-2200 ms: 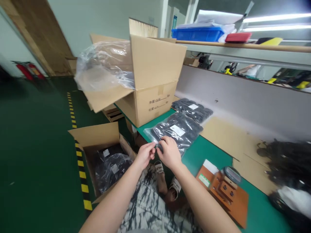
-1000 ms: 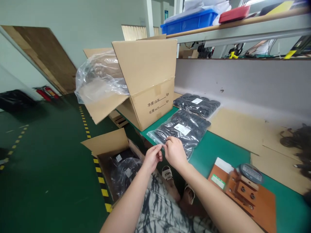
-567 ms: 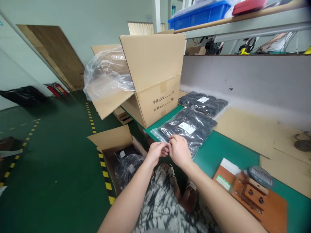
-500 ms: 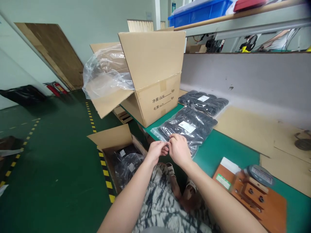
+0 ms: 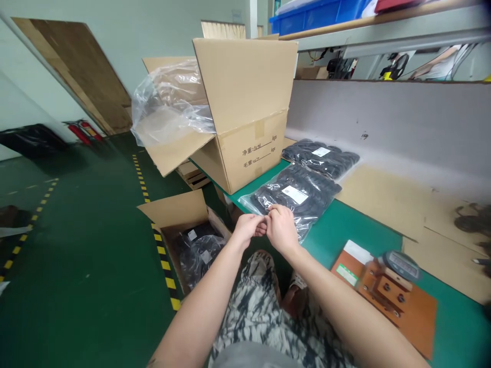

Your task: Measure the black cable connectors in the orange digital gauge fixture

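Bag (image 5: 276, 191), clear plastic, packed with coiled black goods, white label (image 5: 294, 194) uppermost: lies flat on green-topped workbench (image 5: 345, 225), its long axis running along the bench edge, just ahead of the hands. Right hand (image 5: 282, 230) nearer, directly below the bag's near edge and touching or almost touching the film; left hand (image 5: 248, 231) slightly farther off, below the bag's near-left corner. Both sets of fingers (image 5: 273, 210) closed in a pinch, tips meeting between the hands; whether they grasp the film or some small item there cannot be told. Adjacent: second bag of black goods (image 5: 321, 156), beyond the first on the bench.
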The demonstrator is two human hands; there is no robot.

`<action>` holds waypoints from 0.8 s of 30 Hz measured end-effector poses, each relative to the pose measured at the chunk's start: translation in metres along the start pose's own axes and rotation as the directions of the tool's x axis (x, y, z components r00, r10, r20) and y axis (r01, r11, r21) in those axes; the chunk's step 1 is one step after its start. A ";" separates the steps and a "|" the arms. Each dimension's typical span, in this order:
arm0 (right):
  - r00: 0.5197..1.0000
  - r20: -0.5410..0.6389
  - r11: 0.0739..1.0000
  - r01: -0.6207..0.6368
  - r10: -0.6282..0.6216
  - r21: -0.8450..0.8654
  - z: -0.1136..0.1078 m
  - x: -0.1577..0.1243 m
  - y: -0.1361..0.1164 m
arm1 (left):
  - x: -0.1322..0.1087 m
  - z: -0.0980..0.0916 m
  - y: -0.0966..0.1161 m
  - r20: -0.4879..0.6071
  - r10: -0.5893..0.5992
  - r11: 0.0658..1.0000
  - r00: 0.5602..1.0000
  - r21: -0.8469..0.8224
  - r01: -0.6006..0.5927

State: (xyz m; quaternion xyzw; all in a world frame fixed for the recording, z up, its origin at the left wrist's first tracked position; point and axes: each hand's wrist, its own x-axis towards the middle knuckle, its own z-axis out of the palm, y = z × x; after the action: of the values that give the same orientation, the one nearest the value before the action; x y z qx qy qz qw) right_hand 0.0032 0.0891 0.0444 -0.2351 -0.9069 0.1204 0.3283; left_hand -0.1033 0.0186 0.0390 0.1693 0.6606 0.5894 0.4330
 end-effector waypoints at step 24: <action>0.997 -0.065 0.990 -0.023 0.032 0.136 0.008 0.013 0.007 | -0.001 -0.002 -0.007 -0.026 -0.014 0.997 1.000 0.075 0.016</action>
State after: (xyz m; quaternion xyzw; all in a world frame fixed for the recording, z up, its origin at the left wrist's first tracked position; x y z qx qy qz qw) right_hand -0.0077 0.1011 0.0428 -0.2288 -0.8818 0.1781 0.3719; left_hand -0.1027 0.0150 0.0328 0.1730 0.6889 0.5631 0.4224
